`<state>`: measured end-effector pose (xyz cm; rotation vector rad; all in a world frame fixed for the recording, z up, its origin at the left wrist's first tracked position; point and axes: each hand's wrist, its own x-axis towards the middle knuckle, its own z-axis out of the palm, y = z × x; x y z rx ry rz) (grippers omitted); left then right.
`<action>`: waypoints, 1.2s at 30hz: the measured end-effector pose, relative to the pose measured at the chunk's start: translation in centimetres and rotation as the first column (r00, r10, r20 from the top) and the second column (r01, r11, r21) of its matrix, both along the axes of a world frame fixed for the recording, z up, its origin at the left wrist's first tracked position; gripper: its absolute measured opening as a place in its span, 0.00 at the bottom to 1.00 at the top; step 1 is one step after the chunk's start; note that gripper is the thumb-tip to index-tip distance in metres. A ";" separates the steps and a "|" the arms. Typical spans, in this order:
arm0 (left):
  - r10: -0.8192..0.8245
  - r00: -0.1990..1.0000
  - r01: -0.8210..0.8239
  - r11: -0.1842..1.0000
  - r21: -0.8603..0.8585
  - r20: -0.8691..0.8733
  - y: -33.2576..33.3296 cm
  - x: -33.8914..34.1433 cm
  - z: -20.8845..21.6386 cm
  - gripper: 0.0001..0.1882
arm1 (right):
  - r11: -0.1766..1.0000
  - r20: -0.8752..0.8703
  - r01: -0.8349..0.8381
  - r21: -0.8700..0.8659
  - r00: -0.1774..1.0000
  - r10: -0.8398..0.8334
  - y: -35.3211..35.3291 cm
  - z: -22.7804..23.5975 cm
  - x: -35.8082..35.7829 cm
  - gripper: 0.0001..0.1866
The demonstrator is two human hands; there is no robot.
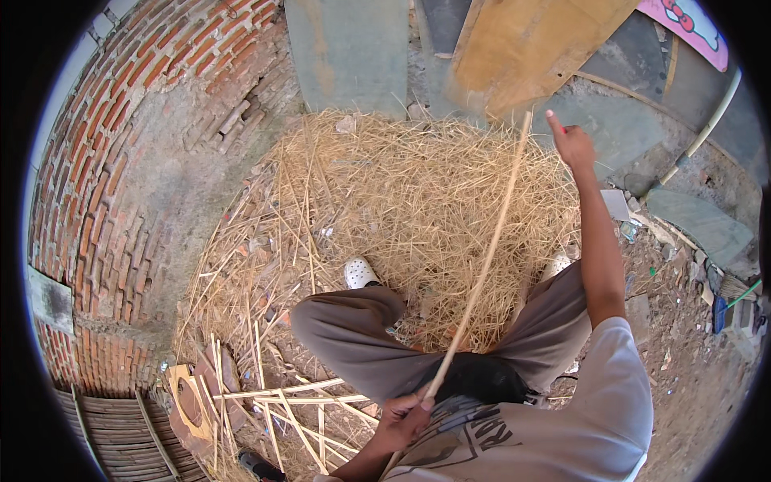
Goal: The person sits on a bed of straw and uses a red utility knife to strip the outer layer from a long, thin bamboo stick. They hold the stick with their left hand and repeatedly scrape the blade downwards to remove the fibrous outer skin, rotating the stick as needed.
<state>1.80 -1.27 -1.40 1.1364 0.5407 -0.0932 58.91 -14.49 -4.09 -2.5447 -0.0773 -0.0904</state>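
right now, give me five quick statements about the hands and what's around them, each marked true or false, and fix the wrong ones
1. The left hand grips the long pale strip. True.
2. The right hand lies in the lap. False: it is raised, near the far end of the long pale strip.
3. The straw-coloured heap is mostly thin, loose strands. True.
4. The brick wall stands on the right. False: it is on the left.
5. The left clog is black. False: it is white.

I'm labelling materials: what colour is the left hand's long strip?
The strip is pale tan, clearest in the head view.
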 end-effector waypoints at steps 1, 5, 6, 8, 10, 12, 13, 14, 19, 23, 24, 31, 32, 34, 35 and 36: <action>0.048 0.999 -0.048 0.999 -0.010 -0.027 0.4 0.8 -0.2 0.19 | 0.995 0.030 -0.093 0.033 0.995 0.092 0.9 0.2 -1.2 0.49; 0.164 0.985 -0.167 0.982 0.090 0.045 1.8 3.6 -1.6 0.20 | 0.872 0.076 -0.490 0.026 0.870 0.487 6.1 2.0 -12.0 0.45; 0.174 0.981 -0.185 0.973 0.135 0.090 2.4 4.4 -1.7 0.20 | 0.806 0.105 -0.592 0.021 0.803 0.587 6.5 1.9 -14.4 0.44; 0.196 0.970 -0.221 0.956 0.193 0.140 3.2 5.4 -1.3 0.20 | 0.666 0.225 -0.738 -0.108 0.635 0.740 7.2 3.0 -19.0 0.42; 0.199 0.968 -0.228 0.950 0.214 0.150 3.6 6.1 -0.5 0.20 | 0.532 0.219 -0.830 -0.167 0.495 0.841 7.8 2.9 -22.0 0.40; 0.214 0.967 -0.243 0.936 0.255 0.137 3.4 6.3 -0.1 0.20 | 0.454 0.198 -0.874 -0.172 0.421 0.885 8.3 2.7 -23.8 0.38; 0.225 0.965 -0.257 0.917 0.304 0.137 3.1 6.3 -0.3 0.21 | 0.439 0.170 -0.874 -0.209 0.409 0.896 8.4 2.8 -24.3 0.38; 0.236 0.962 -0.271 0.897 0.350 0.139 2.8 6.2 -0.4 0.21 | 0.421 0.140 -0.873 -0.247 0.398 0.907 8.4 2.8 -24.5 0.38; 0.211 0.970 -0.241 0.885 0.399 0.120 1.2 5.8 0.8 0.21 | 0.640 0.272 -0.755 -0.141 0.592 0.759 8.9 0.9 -20.7 0.42; 0.149 0.981 -0.192 0.815 0.547 0.123 1.0 5.4 0.7 0.20 | 0.617 0.193 -0.765 -0.185 0.587 0.786 8.4 1.6 -19.8 0.40; 0.161 0.978 -0.208 0.784 0.585 0.132 1.1 5.6 0.6 0.20 | 0.562 0.140 -0.807 -0.183 0.545 0.827 8.3 1.5 -21.1 0.40; 0.116 0.989 -0.137 0.450 0.882 0.094 1.8 6.4 1.1 0.21 | 0.505 0.202 -0.843 -0.187 0.470 0.859 9.5 -1.0 -23.5 0.39; 0.095 0.991 -0.129 0.392 0.911 0.099 2.0 6.6 1.4 0.22 | 0.522 0.254 -0.836 -0.170 0.475 0.843 9.6 -1.4 -23.0 0.39; 0.093 0.989 -0.144 0.385 0.912 0.117 2.1 6.4 0.7 0.22 | 0.549 0.313 -0.820 -0.164 0.484 0.817 9.8 -1.7 -21.9 0.39; 0.092 0.988 -0.149 0.384 0.911 0.123 2.2 6.3 0.3 0.22 | 0.557 0.316 -0.812 -0.174 0.490 0.812 10.0 -1.6 -21.6 0.38; 0.083 0.987 -0.160 0.383 0.910 0.138 2.3 6.3 0.2 0.22 | 0.566 0.320 -0.804 -0.184 0.496 0.807 10.1 -1.4 -21.3 0.38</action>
